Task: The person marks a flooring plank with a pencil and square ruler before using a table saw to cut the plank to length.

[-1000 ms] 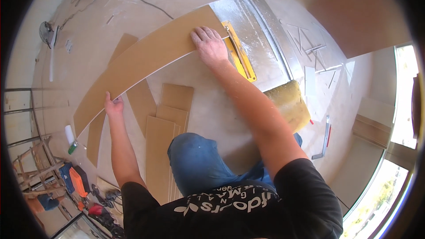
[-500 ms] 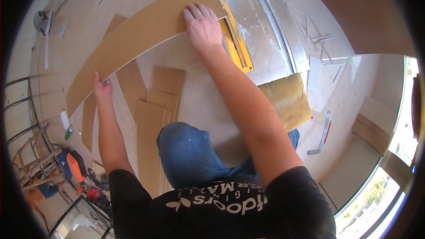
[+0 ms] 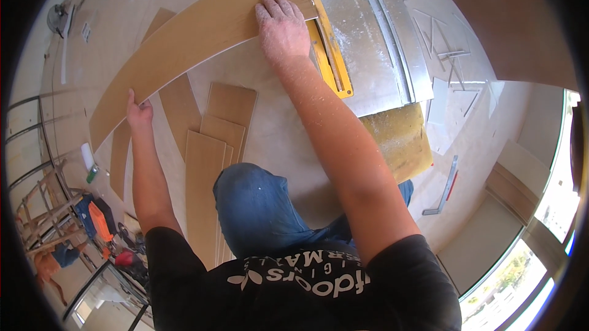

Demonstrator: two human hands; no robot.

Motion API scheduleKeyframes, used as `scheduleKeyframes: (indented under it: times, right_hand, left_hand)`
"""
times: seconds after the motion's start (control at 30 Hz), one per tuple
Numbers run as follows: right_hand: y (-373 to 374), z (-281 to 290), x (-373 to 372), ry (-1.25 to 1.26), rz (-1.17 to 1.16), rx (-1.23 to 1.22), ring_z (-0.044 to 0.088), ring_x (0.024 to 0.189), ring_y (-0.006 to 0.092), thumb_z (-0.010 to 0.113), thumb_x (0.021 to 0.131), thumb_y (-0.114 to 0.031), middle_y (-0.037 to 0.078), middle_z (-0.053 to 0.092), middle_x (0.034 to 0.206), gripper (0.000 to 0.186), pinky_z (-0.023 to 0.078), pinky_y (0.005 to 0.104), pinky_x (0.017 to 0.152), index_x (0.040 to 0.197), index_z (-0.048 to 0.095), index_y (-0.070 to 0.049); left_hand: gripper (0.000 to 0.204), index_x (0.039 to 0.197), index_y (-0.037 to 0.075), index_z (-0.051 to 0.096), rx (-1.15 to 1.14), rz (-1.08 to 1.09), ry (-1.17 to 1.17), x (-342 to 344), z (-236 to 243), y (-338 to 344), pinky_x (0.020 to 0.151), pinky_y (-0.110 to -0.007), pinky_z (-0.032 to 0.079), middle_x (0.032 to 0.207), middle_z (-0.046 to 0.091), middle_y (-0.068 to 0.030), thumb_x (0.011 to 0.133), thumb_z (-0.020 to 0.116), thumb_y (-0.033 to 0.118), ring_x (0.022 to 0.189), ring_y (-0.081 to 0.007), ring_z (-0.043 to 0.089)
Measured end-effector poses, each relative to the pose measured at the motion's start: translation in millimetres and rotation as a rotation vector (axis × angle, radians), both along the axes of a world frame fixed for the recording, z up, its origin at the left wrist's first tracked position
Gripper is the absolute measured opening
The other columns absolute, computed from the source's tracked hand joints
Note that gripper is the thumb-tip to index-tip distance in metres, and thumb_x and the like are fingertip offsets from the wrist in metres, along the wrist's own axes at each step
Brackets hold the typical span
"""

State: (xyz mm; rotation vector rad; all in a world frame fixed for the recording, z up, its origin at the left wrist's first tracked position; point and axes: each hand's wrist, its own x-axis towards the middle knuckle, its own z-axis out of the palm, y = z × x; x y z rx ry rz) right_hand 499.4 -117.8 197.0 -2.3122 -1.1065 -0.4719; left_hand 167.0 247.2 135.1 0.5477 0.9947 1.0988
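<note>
A long brown board (image 3: 196, 33) with a pale edge reaches from the left onto a metal saw table (image 3: 374, 79). Its right end lies over part of a yellow slotted insert (image 3: 334, 64) set in that table. With fingers laid flat on the board's top near this end, my dust-covered right hand (image 3: 283, 29) presses on it; the right thumb is hidden. Farther left, my left hand (image 3: 141, 113) grips the near edge, thumb on top and fingers underneath, supporting the overhanging part. Any blade is out of sight.
Several cut brown boards (image 3: 211, 141) lie on the floor beside my knee. A dusty yellowish panel (image 3: 399, 141) adjoins the table's near side. Thin offcut strips (image 3: 451, 55) and a metal square (image 3: 445, 190) lie to the right. Tools and an orange case (image 3: 101, 220) crowd the lower left.
The board has shifted slightly away from me with both hands on it. My left thumb lies a little farther onto its top face. The whole view has also moved slightly.
</note>
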Motion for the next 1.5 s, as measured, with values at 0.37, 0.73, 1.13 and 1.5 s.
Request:
scheduleKeyframes:
  times: [0.37,0.73,1.13,1.5]
  right_hand:
    - [1,-2,0,0.008,-0.001,0.037,0.053,0.135,0.0279,0.055,0.092,-0.011,0.009,0.064,0.138,0.036,0.040,0.0410,0.116,0.124,0.070,-0.007]
    - [1,-2,1,0.017,0.003,0.007,0.052,0.135,0.0278,0.055,0.091,-0.011,0.008,0.063,0.139,0.038,0.039,0.0413,0.116,0.127,0.068,-0.008]
    - [-1,-2,0,0.028,0.008,0.003,0.051,0.137,0.0277,0.056,0.091,-0.010,0.008,0.062,0.141,0.038,0.039,0.0407,0.117,0.127,0.069,-0.009]
    - [-4,0,-3,0.034,-0.003,0.017,0.052,0.136,0.0276,0.056,0.090,-0.008,0.008,0.062,0.140,0.038,0.040,0.0407,0.117,0.126,0.069,-0.009]
  left_hand:
    - [0.034,0.121,0.001,0.065,0.044,-0.003,-0.024,-7,-7,13,0.087,-0.034,0.064,0.117,0.072,-0.0105,0.090,0.078,0.006,0.104,-0.0240,0.071]
    - [0.033,0.123,0.000,0.064,0.016,-0.049,-0.050,-9,-4,12,0.090,-0.035,0.063,0.120,0.071,-0.0117,0.092,0.076,0.005,0.107,-0.0243,0.070]
    - [0.030,0.120,0.001,0.065,0.031,-0.028,-0.007,-7,-2,11,0.082,-0.032,0.066,0.115,0.073,-0.0107,0.093,0.075,0.008,0.101,-0.0227,0.073]
    - [0.030,0.122,-0.001,0.063,0.036,-0.020,-0.019,-7,1,6,0.086,-0.033,0.065,0.117,0.073,-0.0119,0.095,0.073,0.008,0.105,-0.0239,0.072]
